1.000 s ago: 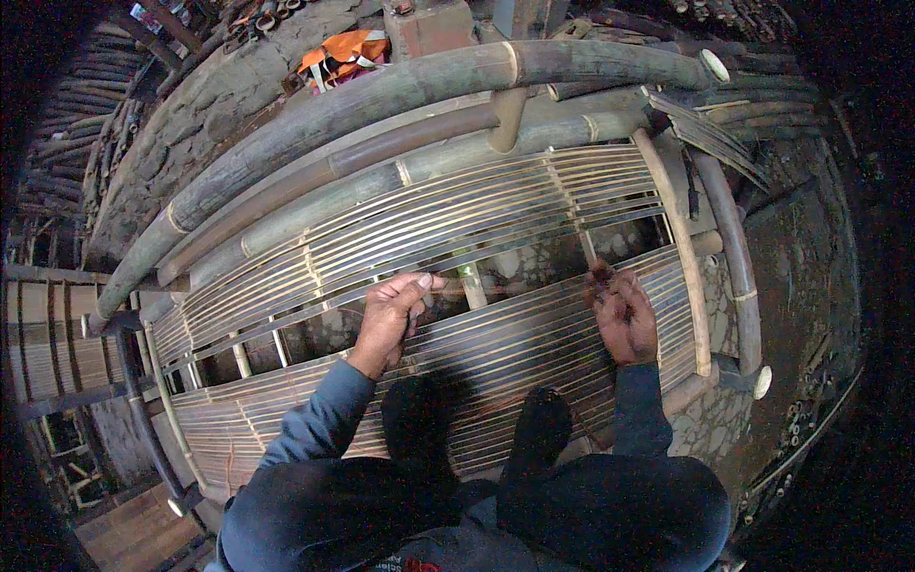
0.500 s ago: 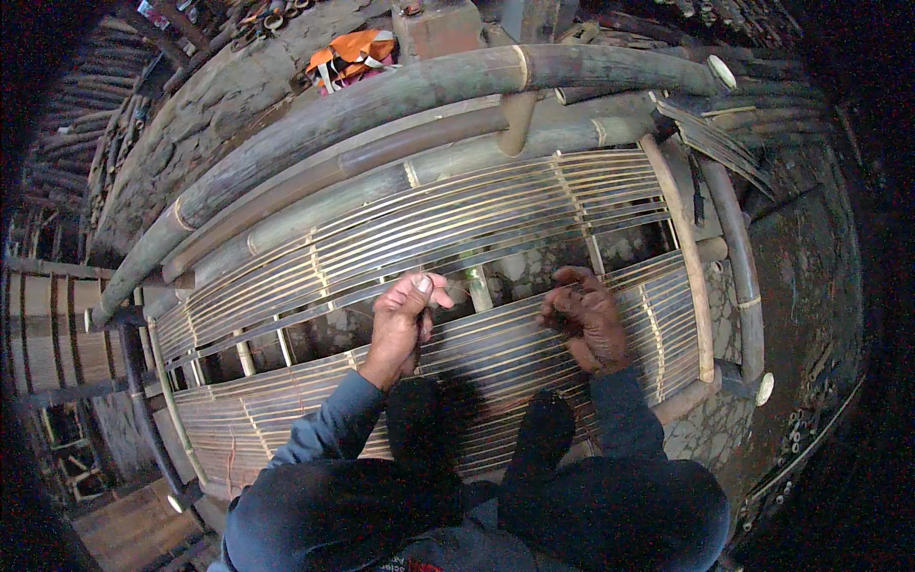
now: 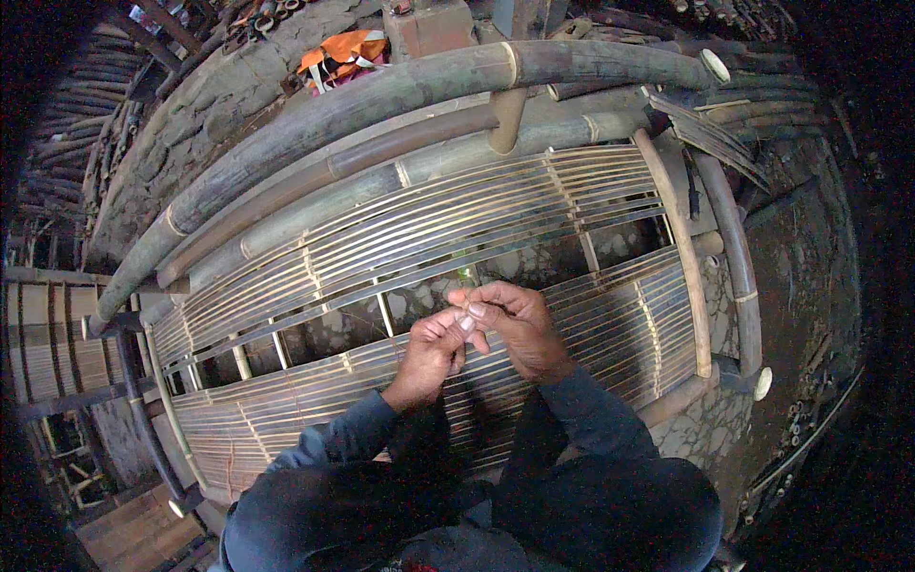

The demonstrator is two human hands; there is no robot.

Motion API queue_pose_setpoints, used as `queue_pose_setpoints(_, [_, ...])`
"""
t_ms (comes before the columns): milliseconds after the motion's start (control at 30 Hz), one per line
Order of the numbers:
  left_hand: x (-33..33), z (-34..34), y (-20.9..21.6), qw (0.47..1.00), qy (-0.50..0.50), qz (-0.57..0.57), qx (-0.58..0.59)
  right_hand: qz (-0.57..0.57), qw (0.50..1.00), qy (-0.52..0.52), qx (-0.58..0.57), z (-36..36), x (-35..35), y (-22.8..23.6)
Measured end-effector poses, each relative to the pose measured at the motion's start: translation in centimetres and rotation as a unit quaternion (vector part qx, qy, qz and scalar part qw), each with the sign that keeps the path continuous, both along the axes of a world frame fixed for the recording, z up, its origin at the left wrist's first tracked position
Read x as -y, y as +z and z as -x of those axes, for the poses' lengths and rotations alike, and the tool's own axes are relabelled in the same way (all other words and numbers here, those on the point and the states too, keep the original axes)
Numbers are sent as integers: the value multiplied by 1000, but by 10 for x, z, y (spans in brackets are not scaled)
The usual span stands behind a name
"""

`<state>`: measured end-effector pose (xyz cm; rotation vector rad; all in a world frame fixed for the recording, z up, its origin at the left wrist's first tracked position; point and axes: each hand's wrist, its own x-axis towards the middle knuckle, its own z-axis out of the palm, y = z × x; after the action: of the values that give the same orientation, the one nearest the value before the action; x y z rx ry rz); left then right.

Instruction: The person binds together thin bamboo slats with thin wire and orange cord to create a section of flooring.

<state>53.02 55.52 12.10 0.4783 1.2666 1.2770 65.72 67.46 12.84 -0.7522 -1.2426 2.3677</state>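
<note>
Facing near slats (image 3: 610, 324) of split bamboo, right below the fingers, laid lengthwise from well left of them to well right. Pinching thumb to fingers with left hand (image 3: 434, 351) and right hand (image 3: 527, 329), fingertips of both together at the inner edge of those slats; impossible to tell whether clamped on a fine strand or on nothing, or whether touching the bamboo. Reaching a shade farther out with the right, over the open gap just beyond the fingertips and toward far slats (image 3: 429, 224), roughly parallel to the near ones. Showing a pale crosspiece (image 3: 385, 310) in that gap, just left of the fingers, then, well beyond them, a thick bamboo rail (image 3: 381, 100) and an orange bundle (image 3: 345, 48). Offering no legible brand or label; showing only cut-off lettering, partly red, on a dark garment (image 3: 462, 553) behind the fingers, toward the body.
</note>
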Motion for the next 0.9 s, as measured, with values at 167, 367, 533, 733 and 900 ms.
queue_pose_setpoints(167, [14,22,0,984,-96,-22,-147,-45,998,22,42,-5,4,-4])
queue_pose_setpoints(367, [8,42,28,989,33,-22,-142,-83,996,41,15,-8,16,0])
queue_pose_setpoints(533, [8,36,15,995,53,-67,-49,-35,999,34,15,-3,24,0])
queue_pose_setpoints(733, [6,30,11,992,114,-31,-43,-24,996,-69,42,-3,29,-7])
queue_pose_setpoints(900, [7,32,12,995,77,-31,-50,-39,996,-65,41,-4,24,0])
